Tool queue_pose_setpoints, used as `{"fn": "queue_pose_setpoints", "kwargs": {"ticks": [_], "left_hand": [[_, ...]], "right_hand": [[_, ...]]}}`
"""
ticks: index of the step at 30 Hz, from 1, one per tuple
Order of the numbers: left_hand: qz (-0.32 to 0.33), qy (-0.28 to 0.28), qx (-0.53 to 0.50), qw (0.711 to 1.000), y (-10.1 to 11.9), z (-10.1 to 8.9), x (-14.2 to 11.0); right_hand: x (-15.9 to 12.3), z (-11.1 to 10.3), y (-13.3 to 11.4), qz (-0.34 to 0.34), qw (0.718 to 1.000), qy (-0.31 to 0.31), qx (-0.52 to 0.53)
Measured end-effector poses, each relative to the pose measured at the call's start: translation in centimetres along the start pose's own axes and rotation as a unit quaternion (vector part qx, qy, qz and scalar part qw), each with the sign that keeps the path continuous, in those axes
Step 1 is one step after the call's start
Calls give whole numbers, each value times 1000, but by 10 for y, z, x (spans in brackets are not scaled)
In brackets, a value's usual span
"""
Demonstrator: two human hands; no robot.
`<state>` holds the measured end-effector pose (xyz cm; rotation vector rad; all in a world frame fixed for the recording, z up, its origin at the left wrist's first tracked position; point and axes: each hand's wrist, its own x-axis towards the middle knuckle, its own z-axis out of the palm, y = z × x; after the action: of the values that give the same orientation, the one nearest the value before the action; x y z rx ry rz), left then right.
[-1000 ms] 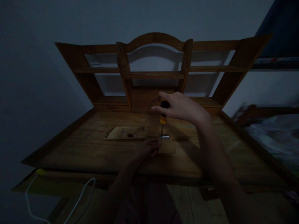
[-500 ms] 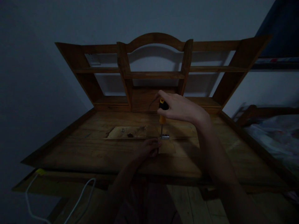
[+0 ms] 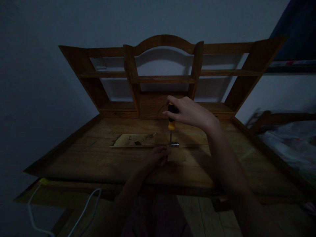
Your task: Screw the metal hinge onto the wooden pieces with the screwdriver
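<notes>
My right hand [image 3: 191, 113] is wrapped round the black and yellow handle of a screwdriver [image 3: 171, 123]. The screwdriver stands upright with its tip on a small metal hinge [image 3: 174, 144] set in the wooden desk top [image 3: 98, 158]. My left hand [image 3: 155, 157] rests on the desk just left of the hinge, its fingertips bent and pressed against the wood beside the hinge. A paler recessed panel [image 3: 134, 140] lies left of the hinge. The room is dim.
A wooden hutch with shelves [image 3: 163, 79] rises at the back of the desk against a pale wall. A white cable [image 3: 85, 210] hangs off the front left edge. A bed with pale bedding [image 3: 291, 144] stands at the right. Wooden floorboards [image 3: 202, 217] show below.
My right hand has shifted its grip slightly round the screwdriver handle, as in turning it. The left hand and the hinge have stayed in place.
</notes>
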<state>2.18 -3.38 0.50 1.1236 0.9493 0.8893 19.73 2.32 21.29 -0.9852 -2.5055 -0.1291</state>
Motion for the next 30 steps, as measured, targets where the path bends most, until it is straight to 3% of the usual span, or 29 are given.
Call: {"fn": "queue_pose_setpoints", "kwargs": {"ticks": [10, 15, 21, 30], "left_hand": [[-12, -16, -20, 1000, 4, 0, 0], [-103, 76, -42, 991, 11, 10, 14], [-89, 161, 22, 983, 16, 22, 15], [-90, 192, 77, 974, 12, 22, 16]], "right_hand": [[-2, -3, -2, -3, 1000, -2, -2], [-2, -4, -4, -10, 1000, -4, -21], [-4, -3, -4, -24, 999, 6, -23], [-3, -1, -1, -24, 1000, 8, -3]]}}
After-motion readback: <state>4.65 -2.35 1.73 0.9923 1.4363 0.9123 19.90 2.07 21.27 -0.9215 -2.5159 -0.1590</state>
